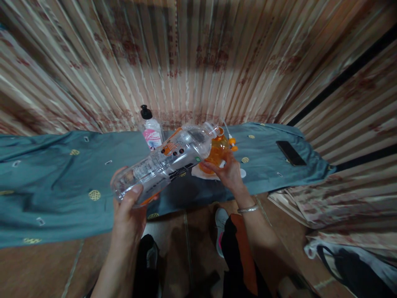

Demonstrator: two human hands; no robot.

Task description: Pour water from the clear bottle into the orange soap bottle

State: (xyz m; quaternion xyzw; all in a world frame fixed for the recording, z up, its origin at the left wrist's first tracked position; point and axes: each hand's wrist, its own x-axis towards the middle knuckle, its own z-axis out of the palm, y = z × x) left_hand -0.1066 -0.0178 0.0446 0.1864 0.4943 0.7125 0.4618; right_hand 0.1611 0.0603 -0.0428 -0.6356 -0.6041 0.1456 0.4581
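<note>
My left hand [130, 207] grips the base of a large clear plastic bottle [161, 165], which is tilted so that its mouth points up and to the right. That mouth is at the opening of a smaller orange see-through bottle [217, 150]; whether the two touch I cannot tell. Around the orange bottle's right side the fingers of my right hand [231, 171] are closed. Just behind the orange bottle lies an orange and white pump top [232, 142] with a thin tube. Under the orange bottle is something pale and flat [204, 174].
Behind the clear bottle stands a pump bottle [152, 131] with a black top and pink label. A black phone [290, 153] lies at the right on the teal cloth [77, 174]. Pleated curtains [186, 62] hang behind and at the right. A dark bag [356, 269] is on the floor.
</note>
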